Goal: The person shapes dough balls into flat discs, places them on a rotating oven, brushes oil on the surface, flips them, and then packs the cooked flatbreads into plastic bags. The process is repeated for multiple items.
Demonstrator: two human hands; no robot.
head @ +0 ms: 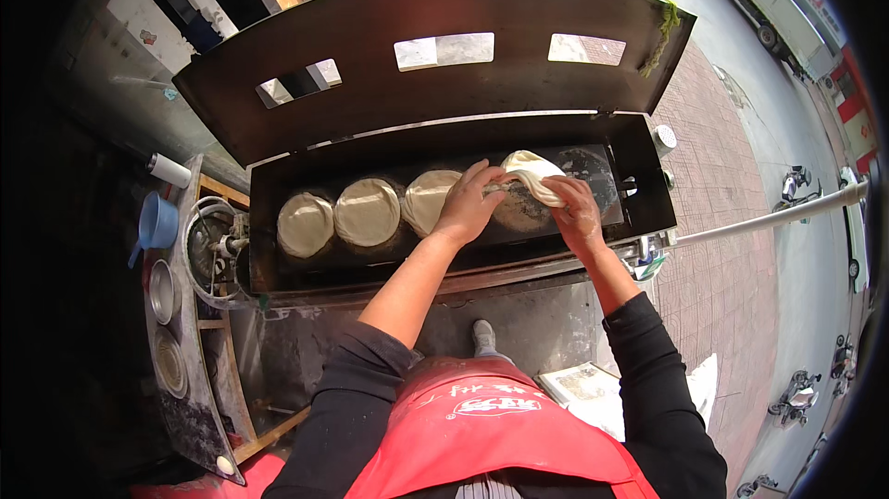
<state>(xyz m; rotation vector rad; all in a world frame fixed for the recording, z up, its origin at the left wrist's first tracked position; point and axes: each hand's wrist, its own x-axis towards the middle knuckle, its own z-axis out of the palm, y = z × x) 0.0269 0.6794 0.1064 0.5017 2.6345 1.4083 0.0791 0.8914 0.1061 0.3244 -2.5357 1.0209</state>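
Observation:
Between my two hands hangs a soft, folded sheet of pale dough [533, 173], over the right part of a dark metal griddle [587, 173]. My left hand [472, 202] pinches its near left edge. My right hand [575, 211] grips its right edge. Three round dough flatbreads lie in a row to the left on the griddle: one [306, 225] at the far left, one [367, 212] in the middle, and one [424, 200] partly hidden by my left hand. Beneath the held dough shows a floury, browned patch on the metal.
The griddle's hinged metal lid [444, 20] stands raised behind, with three cut-out windows. On the left side table [201, 422] are metal bowls [165, 291], with a blue dipper [157, 220] beside it. A pale pole [771, 218] juts out right. A truck [771, 6] stands on the street.

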